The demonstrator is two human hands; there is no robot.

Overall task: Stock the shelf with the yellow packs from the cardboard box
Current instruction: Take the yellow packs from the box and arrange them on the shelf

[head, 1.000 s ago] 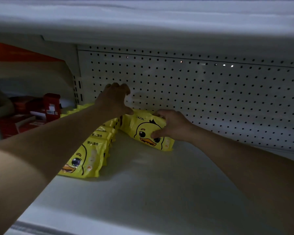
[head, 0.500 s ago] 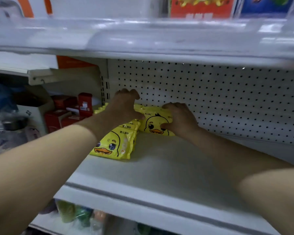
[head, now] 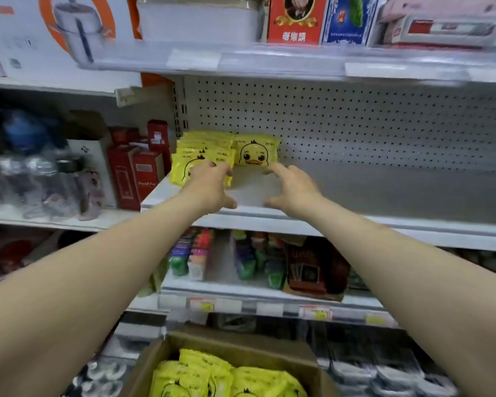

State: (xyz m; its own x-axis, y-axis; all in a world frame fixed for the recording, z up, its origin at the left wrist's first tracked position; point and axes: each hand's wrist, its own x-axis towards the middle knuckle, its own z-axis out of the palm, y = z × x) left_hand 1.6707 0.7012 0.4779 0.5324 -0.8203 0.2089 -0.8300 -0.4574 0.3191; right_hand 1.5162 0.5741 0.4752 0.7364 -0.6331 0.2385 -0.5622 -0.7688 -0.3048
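The left hand (head: 209,186) lies loose-fingered at the front of the row of yellow duck packs (head: 204,149) on the shelf (head: 370,193); the right hand (head: 294,187) is spread, empty, before a lone duck pack (head: 257,151); the cardboard box (head: 241,343) below looks well filled, so most stocking remains.

Yellow packs (head: 257,150) with black-outlined duck faces and orange beaks, white shelf (head: 355,193), white backboard (head: 355,127) dotted with dark holes, brown cardboard box (head: 241,343), red boxes (head: 138,176).

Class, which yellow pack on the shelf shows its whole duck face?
The lone pack right of the row; the row's packs overlap, and the left hand partly hides the front one's face.
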